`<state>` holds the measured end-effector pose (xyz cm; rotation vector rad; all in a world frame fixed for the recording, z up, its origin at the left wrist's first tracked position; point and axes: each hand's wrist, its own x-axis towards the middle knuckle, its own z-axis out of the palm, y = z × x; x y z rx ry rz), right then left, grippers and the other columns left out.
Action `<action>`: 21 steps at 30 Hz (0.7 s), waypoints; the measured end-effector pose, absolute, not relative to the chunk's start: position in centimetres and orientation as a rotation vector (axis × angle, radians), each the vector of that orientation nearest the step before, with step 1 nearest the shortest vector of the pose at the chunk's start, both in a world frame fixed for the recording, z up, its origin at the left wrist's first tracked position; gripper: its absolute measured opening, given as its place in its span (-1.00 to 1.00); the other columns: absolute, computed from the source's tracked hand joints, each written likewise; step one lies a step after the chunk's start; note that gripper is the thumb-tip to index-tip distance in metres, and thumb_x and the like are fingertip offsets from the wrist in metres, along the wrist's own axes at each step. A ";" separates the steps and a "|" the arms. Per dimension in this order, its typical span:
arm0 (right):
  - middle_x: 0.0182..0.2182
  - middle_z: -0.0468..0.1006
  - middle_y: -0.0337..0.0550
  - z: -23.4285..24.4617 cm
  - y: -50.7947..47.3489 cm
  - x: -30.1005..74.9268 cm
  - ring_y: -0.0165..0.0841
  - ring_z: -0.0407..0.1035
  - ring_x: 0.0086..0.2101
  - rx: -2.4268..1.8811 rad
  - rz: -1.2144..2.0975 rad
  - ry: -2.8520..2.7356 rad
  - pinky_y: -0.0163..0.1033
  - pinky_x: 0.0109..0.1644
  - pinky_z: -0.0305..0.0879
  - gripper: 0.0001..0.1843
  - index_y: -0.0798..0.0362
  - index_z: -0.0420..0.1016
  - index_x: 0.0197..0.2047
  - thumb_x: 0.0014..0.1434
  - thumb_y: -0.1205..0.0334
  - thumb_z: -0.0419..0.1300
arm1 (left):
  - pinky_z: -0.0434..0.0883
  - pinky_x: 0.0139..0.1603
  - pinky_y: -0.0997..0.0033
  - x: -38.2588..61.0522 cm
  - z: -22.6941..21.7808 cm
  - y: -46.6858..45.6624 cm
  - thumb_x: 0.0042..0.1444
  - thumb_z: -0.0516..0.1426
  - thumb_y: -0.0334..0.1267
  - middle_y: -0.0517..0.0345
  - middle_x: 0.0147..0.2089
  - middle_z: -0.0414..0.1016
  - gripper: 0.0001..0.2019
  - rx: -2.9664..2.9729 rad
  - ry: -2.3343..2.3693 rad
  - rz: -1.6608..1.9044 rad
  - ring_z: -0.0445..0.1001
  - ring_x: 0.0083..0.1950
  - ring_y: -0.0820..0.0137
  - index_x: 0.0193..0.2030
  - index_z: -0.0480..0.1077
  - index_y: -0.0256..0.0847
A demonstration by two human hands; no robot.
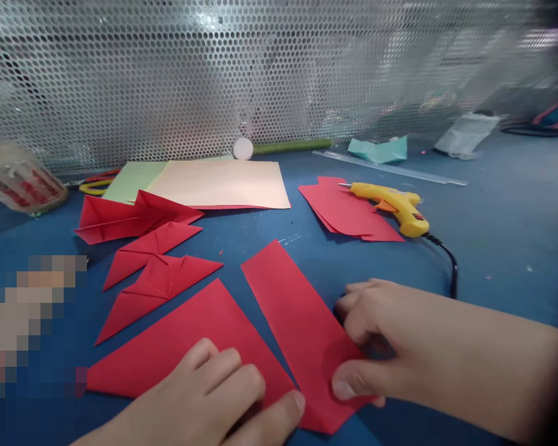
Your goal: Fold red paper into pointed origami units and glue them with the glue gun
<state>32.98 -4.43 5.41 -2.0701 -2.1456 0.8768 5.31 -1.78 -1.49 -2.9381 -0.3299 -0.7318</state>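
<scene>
A red folded paper piece (186, 334) lies flat in front of me, wide at its left part. My left hand (223, 390) presses on it with curled fingers, its thumb at the lower right edge. Beside it slants a red paper strip (288, 310); whether the two join under my left thumb I cannot tell. My right hand (376, 341) pinches the strip's right edge, thumb on top and fingers partly hidden beneath. Two folded red paper shapes (162, 282) lie beyond the left piece, with a larger folded red paper (134, 217) behind them.
A yellow glue gun (400, 207) rests on red paper sheets (344, 210), its black cord running toward my right wrist. Pale sheets (223, 183) and scissors (95, 186) lie at the back. A jar (23, 179) stands left. Clear sticks (390, 167) lie before the perforated metal panel (260, 74).
</scene>
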 end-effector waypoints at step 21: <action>-0.69 0.47 -0.34 7.4 -3.8 32.7 -0.35 0.36 -0.59 -2.254 1.424 -1.956 -0.25 -0.48 0.18 -0.57 -0.06 0.38 -0.68 0.14 0.08 0.37 | 0.51 -0.17 0.28 4.8 1.4 -1.5 0.74 -0.24 -0.32 0.38 -0.32 0.43 -0.44 -2.952 -0.301 -0.293 0.49 -0.39 0.42 0.58 0.29 0.38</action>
